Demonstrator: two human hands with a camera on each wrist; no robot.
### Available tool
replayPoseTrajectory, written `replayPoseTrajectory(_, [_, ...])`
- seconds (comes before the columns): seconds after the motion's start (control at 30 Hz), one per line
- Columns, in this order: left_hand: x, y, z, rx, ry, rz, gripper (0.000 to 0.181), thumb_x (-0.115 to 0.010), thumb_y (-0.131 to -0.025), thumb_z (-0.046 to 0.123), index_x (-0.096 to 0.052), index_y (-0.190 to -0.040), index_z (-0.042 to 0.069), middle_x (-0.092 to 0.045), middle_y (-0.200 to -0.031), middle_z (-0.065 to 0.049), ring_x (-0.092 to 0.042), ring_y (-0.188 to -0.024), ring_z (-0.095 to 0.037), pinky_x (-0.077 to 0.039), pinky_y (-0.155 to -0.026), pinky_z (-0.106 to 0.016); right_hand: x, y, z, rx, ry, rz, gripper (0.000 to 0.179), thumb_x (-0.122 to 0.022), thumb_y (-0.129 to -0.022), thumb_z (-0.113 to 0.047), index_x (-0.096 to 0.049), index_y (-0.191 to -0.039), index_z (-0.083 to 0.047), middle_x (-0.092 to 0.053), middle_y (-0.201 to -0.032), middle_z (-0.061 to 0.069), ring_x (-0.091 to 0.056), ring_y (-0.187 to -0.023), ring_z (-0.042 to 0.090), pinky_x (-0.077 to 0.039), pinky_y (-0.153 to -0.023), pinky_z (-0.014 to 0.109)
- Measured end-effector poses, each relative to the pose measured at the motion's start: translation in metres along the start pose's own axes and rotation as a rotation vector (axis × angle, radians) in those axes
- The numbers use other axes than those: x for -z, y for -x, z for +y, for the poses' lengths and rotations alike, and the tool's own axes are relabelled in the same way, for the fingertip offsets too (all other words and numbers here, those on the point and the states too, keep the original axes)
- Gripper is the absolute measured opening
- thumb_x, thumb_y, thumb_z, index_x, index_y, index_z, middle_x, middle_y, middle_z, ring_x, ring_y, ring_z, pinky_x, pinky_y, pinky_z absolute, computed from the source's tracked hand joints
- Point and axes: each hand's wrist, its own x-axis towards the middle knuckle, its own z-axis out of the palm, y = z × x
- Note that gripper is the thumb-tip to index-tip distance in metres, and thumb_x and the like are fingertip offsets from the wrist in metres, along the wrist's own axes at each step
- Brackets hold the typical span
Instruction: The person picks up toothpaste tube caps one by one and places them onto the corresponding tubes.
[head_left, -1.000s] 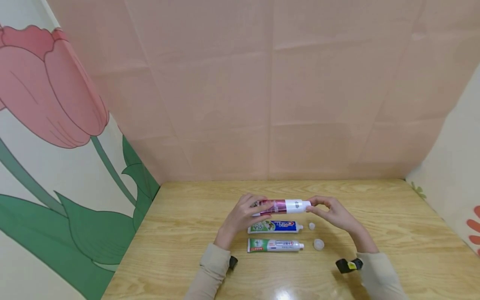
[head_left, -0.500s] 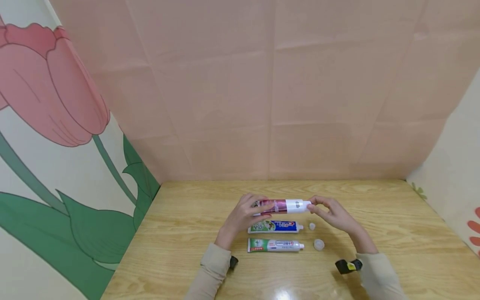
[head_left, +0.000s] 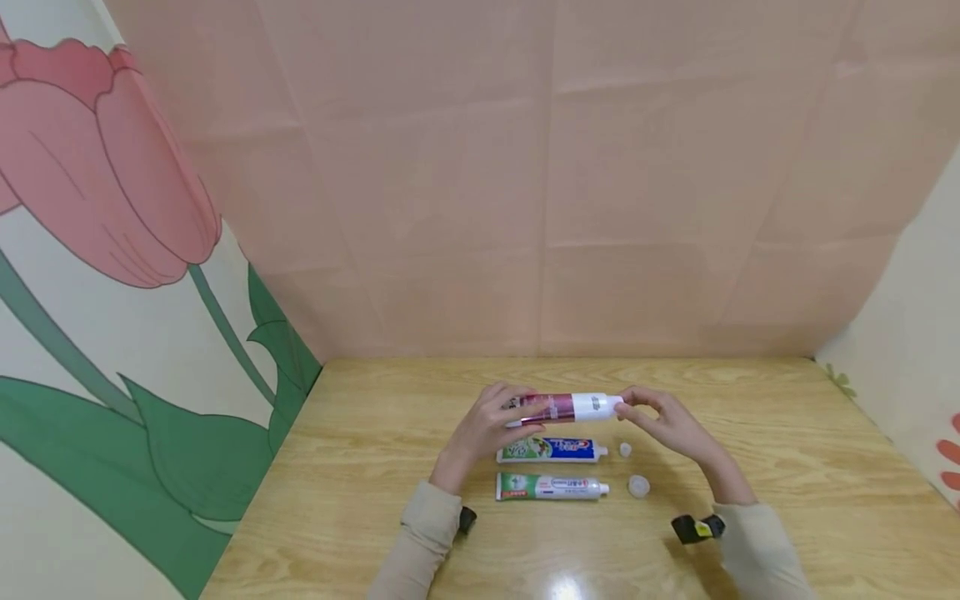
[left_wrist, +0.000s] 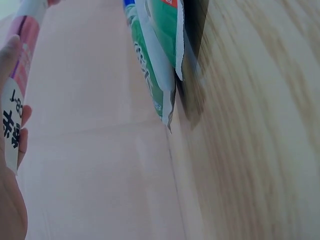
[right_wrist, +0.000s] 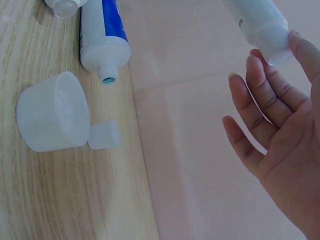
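Toothpaste tube (head_left: pixel 555 408) sits level above the table (head_left: pixel 360 467), beyond two uncapped tubes (head_left: pixel 558 450). I see the left hand (head_left: pixel 480 427) gripping its body, the right hand (head_left: pixel 666 423) pinching its cap (right_wrist: pixel 275 52). Uncapping seems underway; I'd want a twist against a steady hold.

Black Chinese characters (left_wrist: pixel 10 127), unclear, on far magenta-and-white tube (head_left: pixel 558 407), red C (head_left: pixel 584 445) on middle blue-and-green tube (head_left: pixel 551 450), lettering (head_left: pixel 573 483) too small to read on near green-and-white tube (head_left: pixel 551 487)
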Motion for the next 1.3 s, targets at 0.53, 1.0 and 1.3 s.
replayPoseTrajectory(0.53, [0.002,0.002,-0.002,0.018,0.023,-0.025,0.045,-0.074,-0.076,0.037,-0.064,-0.118,0.023,-0.062,-0.113,-0.002,-0.054,-0.103,-0.013,-0.043,-0.097,-0.024,0.0,0.001,-0.008,0.054,0.07,0.008,0.03,-0.069,-0.084,-0.025,-0.062,-0.113,-0.024,-0.063,-0.093,-0.013,-0.056,-0.091,0.006,-0.045,-0.084,0.04])
replayPoseTrajectory(1.0, [0.004,0.006,-0.012,-0.054,0.047,-0.179,0.055,-0.073,-0.077,0.036,-0.057,-0.127,0.022,-0.059,-0.122,-0.006,-0.054,-0.11,-0.015,-0.042,-0.1,-0.025,-0.002,-0.002,-0.001,0.124,0.132,-0.03,0.023,-0.067,-0.086,-0.026,-0.062,-0.108,-0.023,-0.062,-0.09,-0.016,-0.057,-0.083,0.004,-0.051,-0.074,0.03])
replayPoseTrajectory(1.3, [0.001,0.005,-0.021,-0.077,0.061,-0.293,0.056,-0.069,-0.082,0.036,-0.051,-0.133,0.022,-0.056,-0.128,-0.005,-0.051,-0.115,-0.016,-0.04,-0.102,-0.027,-0.001,-0.007,0.006,0.171,0.163,-0.03,0.022,-0.068,-0.084,-0.024,-0.063,-0.105,-0.02,-0.062,-0.087,-0.015,-0.057,-0.08,0.003,-0.05,-0.071,0.026])
